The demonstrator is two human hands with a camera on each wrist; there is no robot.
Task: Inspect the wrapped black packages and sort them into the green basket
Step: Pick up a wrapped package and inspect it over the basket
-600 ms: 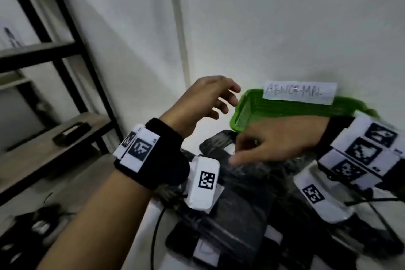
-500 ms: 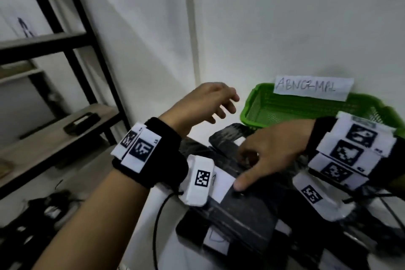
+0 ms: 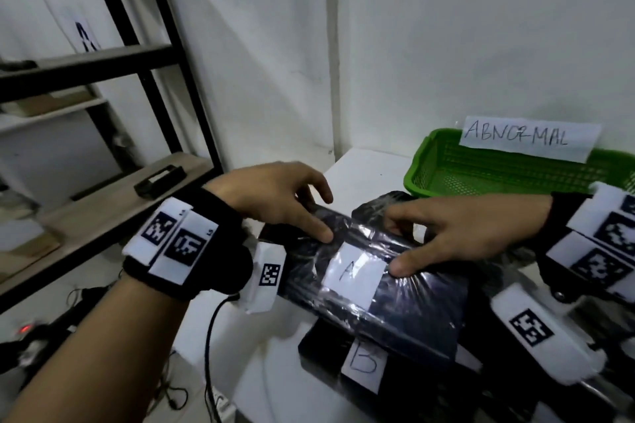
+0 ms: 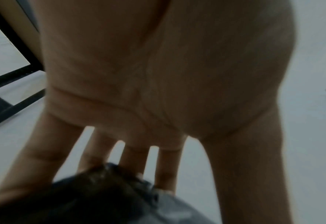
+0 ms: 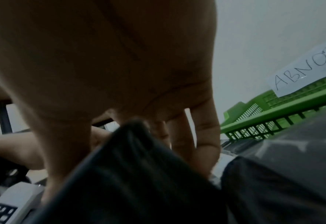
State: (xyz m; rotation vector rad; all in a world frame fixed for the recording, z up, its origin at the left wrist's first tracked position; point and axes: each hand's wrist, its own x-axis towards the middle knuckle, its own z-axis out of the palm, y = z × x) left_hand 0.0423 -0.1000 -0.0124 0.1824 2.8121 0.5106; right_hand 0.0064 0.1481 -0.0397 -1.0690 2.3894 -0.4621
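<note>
A black plastic-wrapped package with a white label "A" lies tilted on top of other wrapped packages on the white table. My left hand holds its left end, thumb on top and fingers over the far edge; the left wrist view shows the fingertips on that package end. My right hand grips the far right edge, thumb beside the label. Under it lies a package labelled "B". The green basket, tagged "ABNORMAL", stands at the back right and holds nothing that I can see; it also shows as the green basket in the right wrist view.
Another wrapped package lies between package A and the basket. A black metal rack with wooden shelves stands at the left, with a small black item on it. White walls meet in a corner just behind the table. Cables trail on the floor.
My left hand, which hovered open above the pile, has come down onto package A's left end. The right hand went from touching the top to gripping its far edge.
</note>
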